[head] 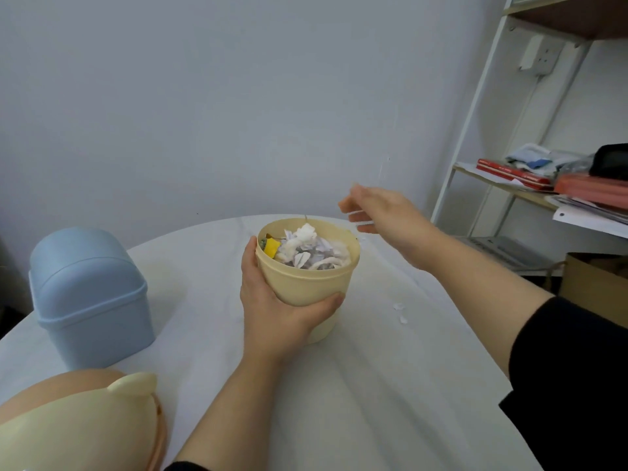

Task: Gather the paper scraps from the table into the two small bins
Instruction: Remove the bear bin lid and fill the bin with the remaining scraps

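A small cream bin without its lid stands near the middle of the white table, filled with white, purple and yellow paper scraps. My left hand grips the bin's near side. To the right of the bin's rim and slightly behind it, my right hand hovers with fingers spread and nothing visible in it. A blue bin with its domed lid shut sits at the left. A few tiny white scraps lie on the table to the right of the cream bin.
A cream and peach lid lies at the near left corner. A white metal shelf with books and papers stands at the right, with a cardboard box below it. A wall runs behind the table.
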